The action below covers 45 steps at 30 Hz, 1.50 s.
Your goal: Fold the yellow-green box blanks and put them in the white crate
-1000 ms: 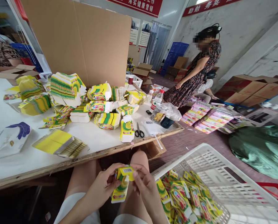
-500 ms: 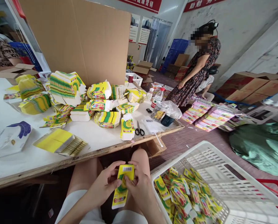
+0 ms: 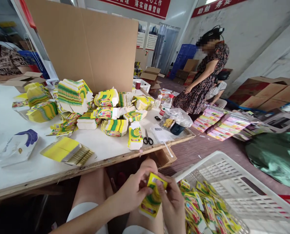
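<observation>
Over my lap, both hands grip one small yellow and green paper box (image 3: 151,199). My left hand (image 3: 131,191) clasps its left side with the fingers curled. My right hand (image 3: 170,201) pinches its top right corner. Just to the right stands a white plastic basket (image 3: 235,191) holding several finished boxes of the same kind (image 3: 203,211). On the white table (image 3: 18,169) ahead lie stacks of flat box blanks (image 3: 111,112) and a yellow pile of blanks (image 3: 67,151).
Black scissors (image 3: 148,140), a water bottle (image 3: 166,104) and a plastic bag (image 3: 179,118) sit at the table's right end. A tall cardboard sheet (image 3: 86,48) stands behind. A person in a patterned dress (image 3: 203,78) stands at the right, by cartons (image 3: 267,92). A green sack (image 3: 276,156) lies on the floor.
My hands and the box have shifted to the right, toward the basket. The box is now tilted, its top flap folded down under my right fingers.
</observation>
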{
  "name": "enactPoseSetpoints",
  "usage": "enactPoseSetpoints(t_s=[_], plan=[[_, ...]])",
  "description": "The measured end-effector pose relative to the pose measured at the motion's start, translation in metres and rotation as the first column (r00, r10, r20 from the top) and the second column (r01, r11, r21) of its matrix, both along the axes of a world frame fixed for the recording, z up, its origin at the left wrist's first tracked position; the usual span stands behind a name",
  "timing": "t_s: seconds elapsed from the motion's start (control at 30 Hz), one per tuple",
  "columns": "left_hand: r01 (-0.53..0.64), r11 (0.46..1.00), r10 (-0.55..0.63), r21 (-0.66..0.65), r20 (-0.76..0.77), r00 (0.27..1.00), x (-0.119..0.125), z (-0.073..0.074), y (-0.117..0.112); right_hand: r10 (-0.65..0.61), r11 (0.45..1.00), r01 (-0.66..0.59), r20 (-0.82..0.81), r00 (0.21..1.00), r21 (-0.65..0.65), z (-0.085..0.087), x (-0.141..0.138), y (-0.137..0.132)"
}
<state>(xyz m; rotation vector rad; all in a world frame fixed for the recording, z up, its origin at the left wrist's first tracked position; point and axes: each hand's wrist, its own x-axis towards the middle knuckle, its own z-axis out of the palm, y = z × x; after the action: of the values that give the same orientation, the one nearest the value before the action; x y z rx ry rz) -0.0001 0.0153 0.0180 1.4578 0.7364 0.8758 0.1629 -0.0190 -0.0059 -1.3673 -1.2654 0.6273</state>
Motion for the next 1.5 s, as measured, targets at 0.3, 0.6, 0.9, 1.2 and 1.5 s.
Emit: enactPoseSetpoints(t_s=[0.3, 0.6, 0.9, 1.2, 1.5], plan=[[-0.104, 0.768, 0.499, 0.631, -0.491, 0.714, -0.012, -0.014, 0.127, -0.358, 0.929, 0.337, 0.617, 0.701, 0.156, -0.024, 0.076, -0.014], [-0.160, 0.514, 0.621, 0.843, -0.236, 0.748, -0.044, -0.034, 0.090, -0.025, 0.985, 0.002, -0.128, 0.991, -0.173, -0.013, 0.000, 0.000], [-0.039, 0.549, 0.286, 0.835, -0.144, 0.947, -0.057, -0.063, -0.015, 0.012, 0.964, -0.179, -0.640, 0.768, -0.196, -0.008, -0.033, 0.009], [-0.064, 0.906, 0.253, -0.417, 0.415, 0.874, -0.049, -0.019, -0.009, 0.152, 0.926, -0.356, -0.738, 0.658, -0.126, -0.016, -0.066, 0.000], [-0.048, 0.890, 0.248, -0.454, 0.394, 0.885, -0.050, -0.021, -0.013, 0.191, 0.922, -0.344, -0.565, 0.802, -0.176, -0.007, -0.069, -0.007]])
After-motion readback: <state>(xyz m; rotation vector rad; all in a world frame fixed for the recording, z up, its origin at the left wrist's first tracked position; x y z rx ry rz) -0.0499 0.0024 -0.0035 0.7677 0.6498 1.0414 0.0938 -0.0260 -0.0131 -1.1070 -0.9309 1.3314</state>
